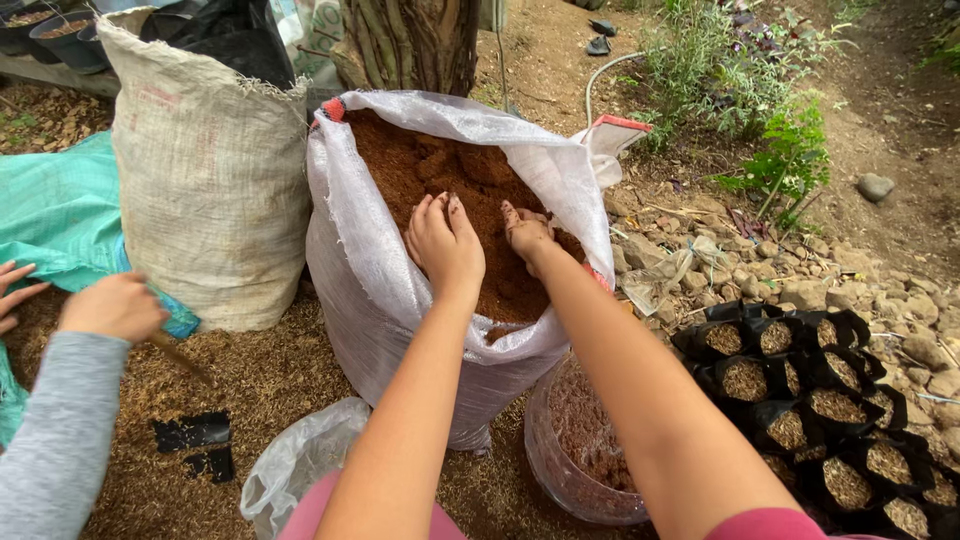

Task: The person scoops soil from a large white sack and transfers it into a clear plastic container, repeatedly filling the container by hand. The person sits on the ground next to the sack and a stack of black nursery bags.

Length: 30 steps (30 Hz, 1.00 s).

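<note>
Two bare hands, left hand (443, 243) and right hand (527, 235), dig into reddish-brown crumbly fibre (450, 175) inside the open white woven sack (370, 260). Fingers curl loosely into it; whether they grip any, I cannot tell.

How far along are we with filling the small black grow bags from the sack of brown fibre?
Done: a cluster of black grow bags at right already stands filled. In hand: the left hand and right hand dig into the reddish-brown fibre in the open white sack; the clear bag below holds some. Left: flat, empty black bags lie on the ground near a co-worker's hand.
</note>
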Each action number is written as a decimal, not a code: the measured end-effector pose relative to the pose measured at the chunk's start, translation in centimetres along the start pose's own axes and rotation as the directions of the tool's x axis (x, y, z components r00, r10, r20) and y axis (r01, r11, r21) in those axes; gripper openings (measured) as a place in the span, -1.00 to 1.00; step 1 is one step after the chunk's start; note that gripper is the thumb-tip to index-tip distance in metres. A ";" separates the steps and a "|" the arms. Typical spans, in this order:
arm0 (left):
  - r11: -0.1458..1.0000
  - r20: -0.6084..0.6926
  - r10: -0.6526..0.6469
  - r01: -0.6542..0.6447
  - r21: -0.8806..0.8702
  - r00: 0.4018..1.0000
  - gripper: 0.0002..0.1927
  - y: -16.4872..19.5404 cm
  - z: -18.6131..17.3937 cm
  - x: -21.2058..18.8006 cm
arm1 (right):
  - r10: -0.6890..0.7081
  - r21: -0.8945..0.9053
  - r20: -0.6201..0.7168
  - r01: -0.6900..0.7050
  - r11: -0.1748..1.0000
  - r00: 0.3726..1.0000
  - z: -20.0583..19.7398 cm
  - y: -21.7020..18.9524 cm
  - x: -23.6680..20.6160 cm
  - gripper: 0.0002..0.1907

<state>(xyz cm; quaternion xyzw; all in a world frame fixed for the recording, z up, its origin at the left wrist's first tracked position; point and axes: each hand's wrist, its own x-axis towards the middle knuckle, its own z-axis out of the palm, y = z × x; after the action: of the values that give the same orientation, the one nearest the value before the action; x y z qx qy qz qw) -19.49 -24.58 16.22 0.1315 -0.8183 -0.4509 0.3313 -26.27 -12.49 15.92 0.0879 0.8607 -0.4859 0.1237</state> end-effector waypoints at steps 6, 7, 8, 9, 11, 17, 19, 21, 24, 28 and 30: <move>0.990 -0.020 0.002 -0.005 -0.143 1.000 -0.53 0.3 -0.7 -0.2 | -0.297 0.147 0.197 0.271 0.951 0.934 -0.6 -0.2 0.5 -0.23; 0.987 -0.036 0.013 -0.018 -0.160 0.999 -0.53 0.3 -0.6 -0.3 | -0.388 0.147 0.188 0.365 0.919 0.902 -0.2 0.1 0.6 -0.23; 0.984 -0.051 0.022 -0.031 -0.173 0.998 -0.53 0.3 -0.6 -0.4 | -0.385 -0.031 0.165 0.395 0.918 0.908 0.6 0.3 0.8 -0.27; 0.985 -0.043 0.016 -0.023 -0.172 0.999 -0.53 0.3 -0.7 -0.5 | -0.388 -0.210 0.141 0.411 0.887 0.911 1.9 0.3 0.9 -0.31; 0.985 -0.026 0.003 -0.007 -0.170 1.000 -0.52 0.4 -0.9 -0.6 | -0.499 -0.374 0.158 0.519 0.769 0.852 3.4 1.1 0.8 -0.39; 0.988 -0.030 0.065 -0.069 -0.136 0.997 -0.52 1.5 -2.3 -0.8 | -0.626 -0.117 0.283 0.674 0.729 0.726 4.0 -0.8 0.9 -0.51; 0.979 -0.071 0.099 -0.110 -0.173 0.993 -0.50 1.8 -2.9 -0.7 | -0.807 -0.218 0.195 0.826 0.519 0.558 3.2 -3.9 1.4 -0.54; 0.970 -0.116 0.139 -0.159 -0.182 0.983 -0.47 1.8 -3.6 -0.3 | -0.739 -0.313 0.323 0.804 0.506 0.591 4.7 -7.1 1.0 -0.52; 0.969 -0.149 0.159 -0.183 -0.166 0.976 -0.43 1.7 -4.4 0.3 | -0.680 -0.387 0.481 0.830 0.402 0.554 7.1 -8.6 -0.7 -0.50; 0.993 -0.021 0.022 -0.024 -0.111 1.000 -0.33 1.7 -5.1 0.9 | -0.652 -0.331 0.580 0.872 0.360 0.489 7.8 -7.6 -1.9 -0.47; 0.997 0.067 -0.044 0.048 -0.061 0.997 -0.26 1.8 -5.1 0.9 | -0.624 -0.307 0.627 0.885 0.351 0.466 6.7 -6.3 -1.8 -0.45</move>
<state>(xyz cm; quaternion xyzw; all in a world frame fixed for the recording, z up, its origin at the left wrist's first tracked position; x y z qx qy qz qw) -16.63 -27.32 19.99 0.1252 -0.8111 -0.4878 0.2975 -25.39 -21.52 18.21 -0.4773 0.8545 -0.1916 0.0730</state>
